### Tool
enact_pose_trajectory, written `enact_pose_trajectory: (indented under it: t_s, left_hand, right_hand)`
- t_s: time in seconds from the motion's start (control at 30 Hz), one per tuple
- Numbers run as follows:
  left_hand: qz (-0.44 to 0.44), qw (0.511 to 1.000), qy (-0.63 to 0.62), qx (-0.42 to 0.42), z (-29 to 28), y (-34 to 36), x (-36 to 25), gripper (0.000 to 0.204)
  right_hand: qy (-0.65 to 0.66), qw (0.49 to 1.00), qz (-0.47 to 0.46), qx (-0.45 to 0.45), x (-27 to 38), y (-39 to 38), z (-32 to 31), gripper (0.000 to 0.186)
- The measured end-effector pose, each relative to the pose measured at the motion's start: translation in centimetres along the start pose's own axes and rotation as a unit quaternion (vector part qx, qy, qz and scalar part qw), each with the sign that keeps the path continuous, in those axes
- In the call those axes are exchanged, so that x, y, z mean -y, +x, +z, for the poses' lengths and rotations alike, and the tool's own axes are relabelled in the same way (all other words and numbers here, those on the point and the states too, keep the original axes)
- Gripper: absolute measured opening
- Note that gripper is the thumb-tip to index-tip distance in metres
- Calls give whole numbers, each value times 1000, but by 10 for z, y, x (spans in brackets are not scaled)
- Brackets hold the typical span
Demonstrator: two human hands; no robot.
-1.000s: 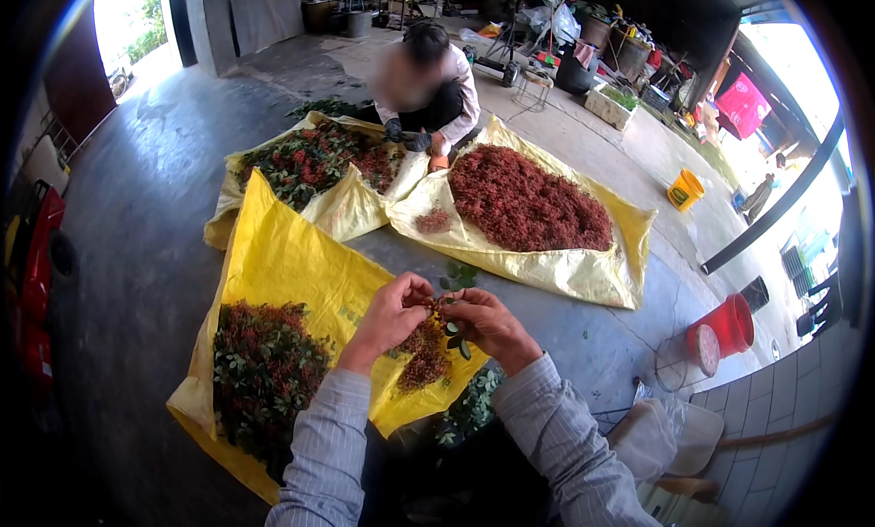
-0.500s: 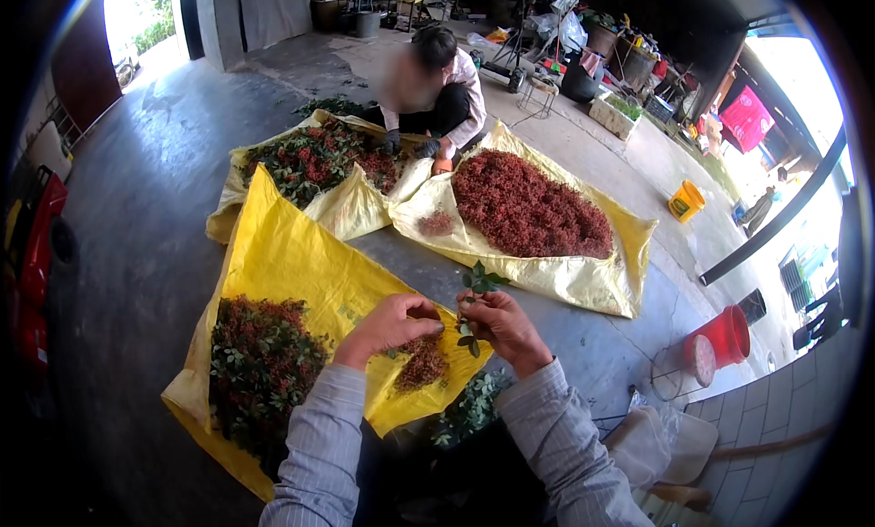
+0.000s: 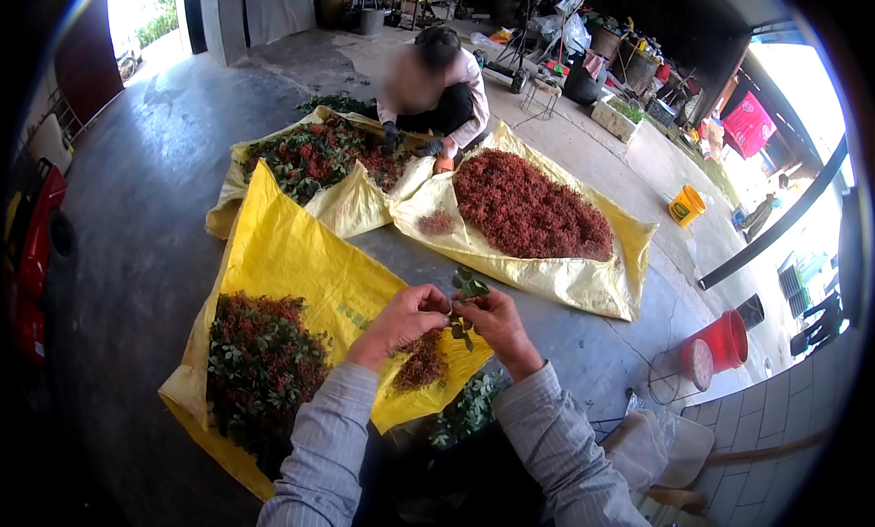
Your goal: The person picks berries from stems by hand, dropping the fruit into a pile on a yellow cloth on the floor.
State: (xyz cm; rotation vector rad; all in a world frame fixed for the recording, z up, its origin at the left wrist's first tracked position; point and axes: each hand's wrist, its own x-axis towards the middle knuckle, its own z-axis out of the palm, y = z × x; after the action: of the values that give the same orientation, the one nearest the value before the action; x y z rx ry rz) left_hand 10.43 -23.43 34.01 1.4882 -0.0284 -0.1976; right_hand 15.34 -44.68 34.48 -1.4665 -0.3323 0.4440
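Note:
My right hand pinches a green leafy sprig, its leaves sticking out above and below the fingers. Close against it, my left hand has thumb and fingers pinched together at the sprig's stem side; what lies between those fingertips is hidden. Below both hands spreads a yellow woven sack. On its left part sits a heap of leafy branches with red berry clusters. A small pile of picked reddish berries lies by its right edge, partly behind my left hand. Loose green leaves are on the floor beside it.
Across from me a crouching person in dark gloves works at another sack with berry branches. A large heap of red berries lies on a pale sack. Red bucket and yellow bucket stand right; a red machine left.
My left hand has moved right and up to meet the right hand at the sprig. The right hand has shifted slightly left, and the sprig has tilted.

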Motion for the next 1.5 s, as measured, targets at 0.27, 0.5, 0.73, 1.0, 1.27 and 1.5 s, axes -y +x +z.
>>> enact_pose_trajectory:
  t_s: [0.27,0.5,0.73,1.0,1.27,1.5]
  left_hand:
    - [45,987,152,-35,4,-7,-15,17]
    - [123,926,347,-84,5,-9,-9,22]
    - [35,928,369,26,-23,-11,14,21]
    - [-44,936,341,69,-71,-11,48,26]
    - [-108,929,304,-183,-127,-15,254,28]
    - [-181,886,365,-221,-63,-8,358,38]
  right_hand:
    - [-1,997,76,18,-2,0,-6,22]
    - [66,979,190,38,15,-7,-3,25]
    - [-298,946,105,68,12,-19,-32,26]
    - [-607,765,176,125,-50,-55,-133,28]
    - [-602,779,167,58,-22,-64,-110,27]
    - [-598,782,135,-112,19,-32,-54,23]
